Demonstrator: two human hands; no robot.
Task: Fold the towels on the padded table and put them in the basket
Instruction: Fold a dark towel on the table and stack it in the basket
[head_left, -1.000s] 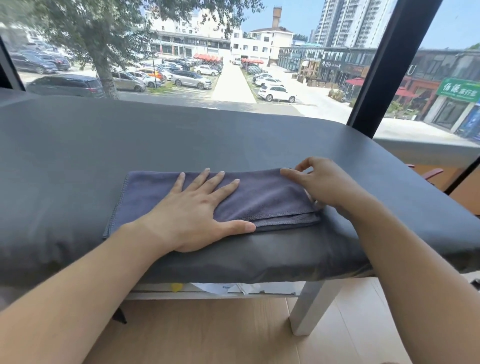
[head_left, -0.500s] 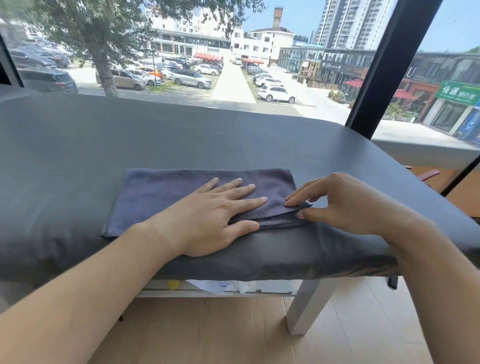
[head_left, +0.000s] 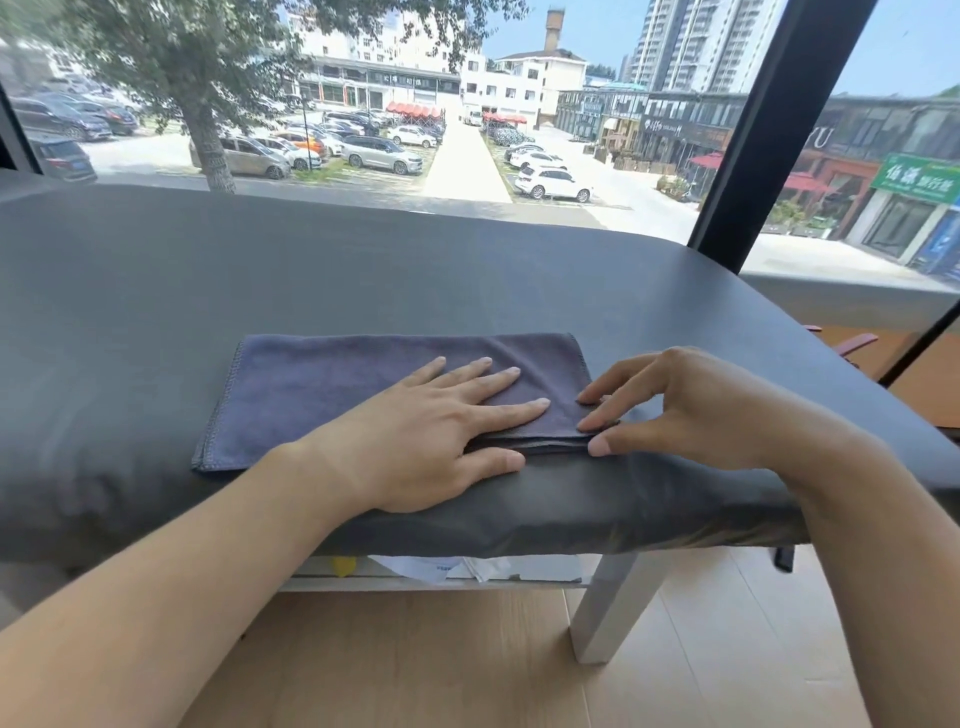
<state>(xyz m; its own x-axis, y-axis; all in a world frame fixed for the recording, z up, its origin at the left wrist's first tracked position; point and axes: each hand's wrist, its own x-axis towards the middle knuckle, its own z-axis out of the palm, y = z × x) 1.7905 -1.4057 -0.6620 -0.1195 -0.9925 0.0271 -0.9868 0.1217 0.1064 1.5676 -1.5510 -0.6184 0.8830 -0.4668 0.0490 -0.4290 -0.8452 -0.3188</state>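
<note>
While left hand lies flat on the part-folded towel, right hand seems to pinch its corner on worktop; more folds & basket left.

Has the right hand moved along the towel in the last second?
Yes. The right hand has slid from the towel's far right edge toward its near right corner, closer to the table's front edge, fingertips now at that corner.

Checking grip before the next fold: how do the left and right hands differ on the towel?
The left hand lies flat, fingers spread, pressing the towel; the right hand arches with fingers bent. Left covers the towel's middle; right touches only its right near corner. Both touch the towel.
</note>
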